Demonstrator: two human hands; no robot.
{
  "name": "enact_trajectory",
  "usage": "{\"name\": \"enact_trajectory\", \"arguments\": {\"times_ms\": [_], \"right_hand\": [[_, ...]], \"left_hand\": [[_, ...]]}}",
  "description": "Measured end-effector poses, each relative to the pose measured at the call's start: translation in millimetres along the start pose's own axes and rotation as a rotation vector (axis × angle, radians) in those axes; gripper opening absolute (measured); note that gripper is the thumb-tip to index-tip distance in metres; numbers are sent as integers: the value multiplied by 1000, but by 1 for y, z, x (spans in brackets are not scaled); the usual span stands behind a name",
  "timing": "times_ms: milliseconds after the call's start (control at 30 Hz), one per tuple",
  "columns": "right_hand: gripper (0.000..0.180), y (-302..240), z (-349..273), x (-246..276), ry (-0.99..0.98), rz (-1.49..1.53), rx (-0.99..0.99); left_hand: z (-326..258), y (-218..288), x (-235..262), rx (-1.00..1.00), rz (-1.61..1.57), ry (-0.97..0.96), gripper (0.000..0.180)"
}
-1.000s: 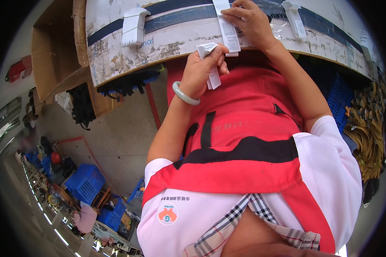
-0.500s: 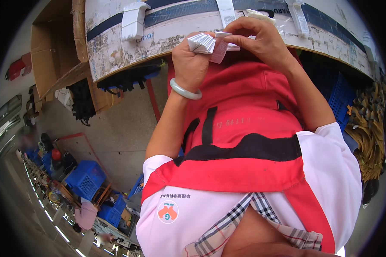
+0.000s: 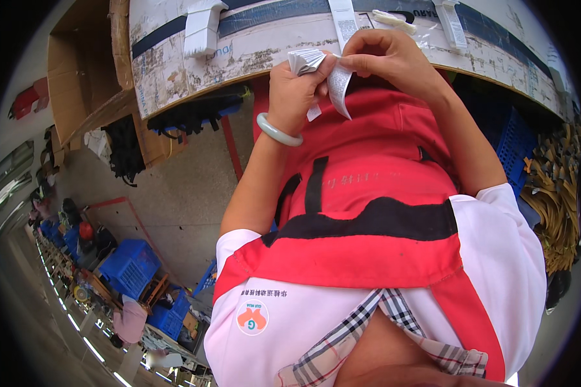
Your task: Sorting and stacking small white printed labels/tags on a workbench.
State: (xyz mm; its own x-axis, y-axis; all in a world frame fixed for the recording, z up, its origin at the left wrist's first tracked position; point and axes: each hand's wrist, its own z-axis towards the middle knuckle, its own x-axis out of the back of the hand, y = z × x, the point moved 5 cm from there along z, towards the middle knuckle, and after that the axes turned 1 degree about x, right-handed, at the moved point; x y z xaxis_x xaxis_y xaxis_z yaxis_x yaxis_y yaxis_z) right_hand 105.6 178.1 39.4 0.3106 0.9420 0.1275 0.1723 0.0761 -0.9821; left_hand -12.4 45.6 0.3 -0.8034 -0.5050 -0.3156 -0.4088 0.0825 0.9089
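My left hand (image 3: 292, 97), with a pale bangle at its wrist, is closed around a fanned bundle of white labels (image 3: 306, 60). A small white end sticks out below its fingers. Between the two hands hangs a printed white label (image 3: 339, 89), curling down over my red apron. My right hand (image 3: 388, 59) pinches the top of that label between thumb and forefinger, close to my left thumb. On the table beyond lie a stack of white labels (image 3: 203, 29) at the left, a printed label strip (image 3: 344, 20) in the middle and another bundle of labels (image 3: 450, 24) at the right.
The worn table (image 3: 174, 84) edge runs just past my hands. A whitish bundle of cord or strips (image 3: 394, 22) lies on it. An open cardboard box (image 3: 77, 77) stands at the left, a blue crate (image 3: 515, 145) below the table at the right, beside hanging brownish straps (image 3: 555, 200).
The printed label between my hands has turned and now hangs lower, curled, its print showing. My right hand has shifted slightly down; my left thumb has come up beside the label.
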Motion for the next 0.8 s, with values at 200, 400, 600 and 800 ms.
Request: {"name": "enact_trajectory", "arguments": {"times_ms": [200,400,600,800], "right_hand": [[21,-5,1,-10,-19,206,-98],[18,14,26,14,218,-363,107],[11,11,46,38,522,-838,423],[20,18,31,28,267,-519,292]], "left_hand": [[-3,-11,-19,204,-193,-227,62],[0,-23,-12,232,-219,-285,41],[3,-27,-10,242,-307,-183,24],[7,-1,4,-246,276,176,23]]}}
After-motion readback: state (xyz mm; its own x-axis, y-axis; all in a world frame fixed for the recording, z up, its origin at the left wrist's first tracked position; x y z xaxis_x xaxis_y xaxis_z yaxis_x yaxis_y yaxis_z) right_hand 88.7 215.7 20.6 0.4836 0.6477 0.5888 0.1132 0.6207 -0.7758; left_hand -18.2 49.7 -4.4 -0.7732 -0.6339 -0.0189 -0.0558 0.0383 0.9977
